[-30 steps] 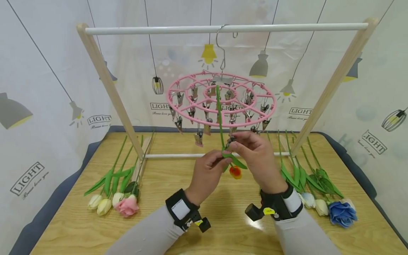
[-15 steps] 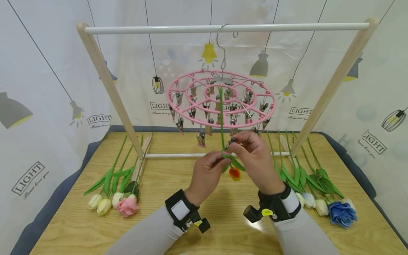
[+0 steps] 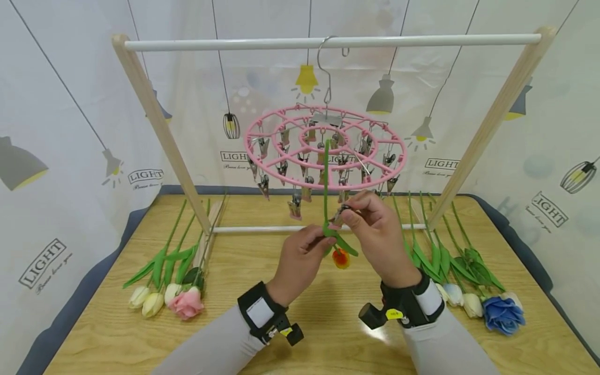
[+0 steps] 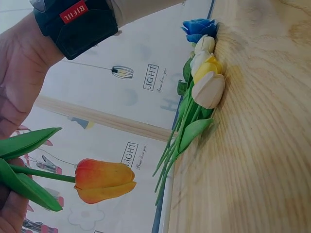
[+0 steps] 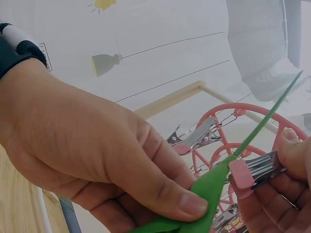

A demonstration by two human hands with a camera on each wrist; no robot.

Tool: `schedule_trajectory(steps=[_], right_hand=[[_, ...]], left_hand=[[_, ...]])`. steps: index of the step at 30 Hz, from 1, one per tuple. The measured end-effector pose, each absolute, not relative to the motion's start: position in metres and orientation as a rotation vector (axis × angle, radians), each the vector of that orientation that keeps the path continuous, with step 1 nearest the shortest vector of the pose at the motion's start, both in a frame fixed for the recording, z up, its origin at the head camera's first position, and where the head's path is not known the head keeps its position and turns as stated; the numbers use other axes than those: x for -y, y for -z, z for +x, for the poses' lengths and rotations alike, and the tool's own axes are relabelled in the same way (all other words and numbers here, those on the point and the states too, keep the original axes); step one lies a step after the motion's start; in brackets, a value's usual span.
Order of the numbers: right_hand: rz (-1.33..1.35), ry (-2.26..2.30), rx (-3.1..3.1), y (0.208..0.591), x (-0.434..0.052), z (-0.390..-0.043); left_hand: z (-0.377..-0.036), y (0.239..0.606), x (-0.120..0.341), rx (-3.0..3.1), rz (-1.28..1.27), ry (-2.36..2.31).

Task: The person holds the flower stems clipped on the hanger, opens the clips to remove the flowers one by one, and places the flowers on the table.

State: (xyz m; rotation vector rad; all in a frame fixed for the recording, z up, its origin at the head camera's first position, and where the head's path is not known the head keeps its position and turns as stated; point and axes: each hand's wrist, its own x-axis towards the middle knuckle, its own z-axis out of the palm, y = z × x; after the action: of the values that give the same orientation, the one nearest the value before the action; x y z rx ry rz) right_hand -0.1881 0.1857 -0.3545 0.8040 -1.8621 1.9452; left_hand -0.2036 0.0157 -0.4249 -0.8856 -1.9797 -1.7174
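Orange tulip (image 3: 340, 258) hangs head-down above the table (image 3: 140, 333), its green stem pinched by the left hand (image 3: 302, 260); the right hand (image 3: 375, 234) squeezes a metal clip (image 3: 341, 212) beneath the pink hanger (image 3: 323, 147).

An orange and yellow tulip (image 4: 104, 180) hangs sideways on a green stem with two leaves (image 4: 26, 165), held at the left edge by a hand (image 4: 19, 82) wearing a black wrist strap (image 4: 77, 22). On the wooden table (image 4: 257, 160) lie white and yellow tulips (image 4: 206, 80) and a blue rose (image 4: 199, 29), against a curtain printed with lamps (image 4: 121, 97).
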Motion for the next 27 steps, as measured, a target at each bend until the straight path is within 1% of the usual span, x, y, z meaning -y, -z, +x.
schedule_trajectory(steps=[6,9,16,21,27], right_hand=[[0.862,-1.949,1.828,0.353,-0.185,-0.188],[0.826,-1.94,1.877,0.351,-0.185,-0.187],[0.644,-2.02,1.992,0.348,-0.185,-0.185],[0.622,-2.048,1.987,0.349,-0.185,-0.186],[0.588,-2.0,2.022,0.348,-0.185,-0.187]], left_hand=[[-0.2,0.429,-0.005,2.034,-0.855,1.694],[-0.198,0.429,-0.001,2.023,-0.873,1.708],[-0.197,0.429,0.007,2.0,-0.945,1.645],[-0.198,0.424,0.017,1.97,-0.987,1.546],[-0.2,0.421,0.032,1.924,-0.94,1.623]])
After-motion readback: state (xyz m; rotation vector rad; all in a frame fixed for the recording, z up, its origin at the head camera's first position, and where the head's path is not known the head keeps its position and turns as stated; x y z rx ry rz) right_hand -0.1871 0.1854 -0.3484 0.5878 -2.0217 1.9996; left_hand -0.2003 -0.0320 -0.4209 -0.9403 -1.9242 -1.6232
